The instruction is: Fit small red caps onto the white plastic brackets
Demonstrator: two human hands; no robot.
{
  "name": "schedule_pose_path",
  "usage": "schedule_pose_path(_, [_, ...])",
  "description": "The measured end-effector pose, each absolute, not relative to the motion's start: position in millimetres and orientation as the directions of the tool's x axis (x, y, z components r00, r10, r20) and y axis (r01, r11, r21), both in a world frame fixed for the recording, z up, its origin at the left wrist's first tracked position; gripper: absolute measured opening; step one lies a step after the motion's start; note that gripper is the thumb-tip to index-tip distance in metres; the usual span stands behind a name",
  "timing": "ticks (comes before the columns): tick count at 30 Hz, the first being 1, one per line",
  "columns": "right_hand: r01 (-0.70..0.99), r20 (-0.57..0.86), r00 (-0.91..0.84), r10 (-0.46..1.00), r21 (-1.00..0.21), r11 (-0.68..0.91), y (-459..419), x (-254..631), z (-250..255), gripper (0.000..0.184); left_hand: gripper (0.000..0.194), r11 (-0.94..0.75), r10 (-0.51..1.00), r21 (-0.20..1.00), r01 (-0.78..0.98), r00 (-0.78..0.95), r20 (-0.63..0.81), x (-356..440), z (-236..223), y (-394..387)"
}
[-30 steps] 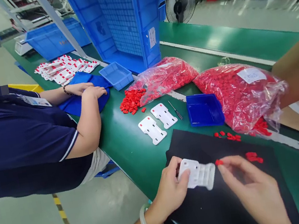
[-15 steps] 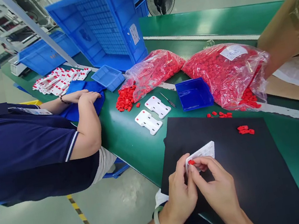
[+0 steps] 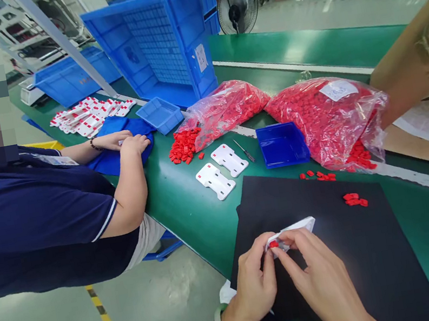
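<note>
A white plastic plate [image 3: 306, 223] is held above the black mat, tilted so that I see it nearly edge-on. My left hand [image 3: 255, 282] is closed on its left end, thumb below and fingers behind. At that end a small red plastic piece [image 3: 273, 244] shows against the plate. The closed fingertips of my right hand [image 3: 322, 274] pinch at this piece, the fingers also lying along the plate. How deep the piece sits in the plate is hidden by my fingers. Several loose red pieces [image 3: 355, 199] lie on the mat.
The black mat [image 3: 336, 249] covers the green table. Beyond it are two white plates [image 3: 215, 180], a screwdriver [image 3: 245, 151], a dark blue tray [image 3: 283, 146] and bags of red pieces [image 3: 327, 120]. A co-worker [image 3: 41, 206] sits at left, hands on blue cloth [image 3: 110, 127].
The white plate has tipped to a flatter, more edge-on angle, and both my hands sit slightly lower in view. The co-worker's hands have shifted a little on the blue cloth.
</note>
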State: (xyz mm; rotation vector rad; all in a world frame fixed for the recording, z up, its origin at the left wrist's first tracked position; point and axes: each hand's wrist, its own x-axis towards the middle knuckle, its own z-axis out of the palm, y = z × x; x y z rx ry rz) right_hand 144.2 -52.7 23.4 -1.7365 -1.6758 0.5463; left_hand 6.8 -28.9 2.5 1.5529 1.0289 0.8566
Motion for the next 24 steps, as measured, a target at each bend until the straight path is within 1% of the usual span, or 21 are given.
schedule_pose_path(2, [0.716, 0.218, 0.016, 0.976, -0.684, 0.141, -51.6, 147.4, 22.0, 0.008, 0.029, -0.098, 0.921, 0.977, 0.188, 0.39, 0.017, 6.2, 2.3, -26.4])
schedule_pose_path(4, [0.719, 0.288, -0.067, 0.955, -0.65, 0.246, -50.5, 150.6, 20.3, 0.013, 0.029, -0.108, 0.916, 0.975, 0.194, 0.4, 0.022, 5.5, 2.9, -23.4])
schedule_pose_path(6, [0.736, 0.334, -0.118, 0.935, -0.602, 0.308, -48.9, 152.8, 19.1, 0.016, 0.029, -0.114, 0.912, 0.975, 0.193, 0.41, 0.025, 4.8, 4.2, -20.1])
schedule_pose_path(8, [0.756, 0.34, -0.158, 0.927, -0.562, 0.335, -46.6, 153.8, 19.0, 0.018, 0.028, -0.118, 0.906, 0.975, 0.186, 0.423, 0.029, 4.3, 5.5, -17.3])
schedule_pose_path(14, [0.776, 0.253, -0.221, 0.942, -0.539, 0.327, -36.2, 155.6, 22.6, 0.018, 0.025, -0.117, 0.903, 0.976, 0.182, 0.429, 0.028, 4.0, 5.2, -11.0])
schedule_pose_path(17, [0.815, 0.282, -0.171, 0.944, -0.498, 0.296, -28.2, 158.2, 21.7, 0.015, 0.024, -0.144, 0.898, 0.968, 0.203, 0.439, 0.042, 2.4, 6.7, -4.8])
schedule_pose_path(18, [0.817, 0.294, -0.15, 0.944, -0.501, 0.286, -25.4, 159.1, 21.0, 0.013, 0.024, -0.16, 0.891, 0.966, 0.202, 0.45, 0.053, 1.6, 8.0, -2.4])
schedule_pose_path(21, [0.766, 0.28, -0.124, 0.952, -0.583, 0.271, -17.9, 160.7, 19.3, 0.011, 0.022, -0.187, 0.876, 0.966, 0.179, 0.475, 0.082, -0.5, 12.0, 3.4])
schedule_pose_path(24, [0.708, 0.239, -0.131, 0.962, -0.657, 0.26, -14.2, 159.5, 17.8, 0.012, 0.019, -0.148, 0.901, 0.977, 0.152, 0.428, 0.07, -0.2, 12.6, 4.9])
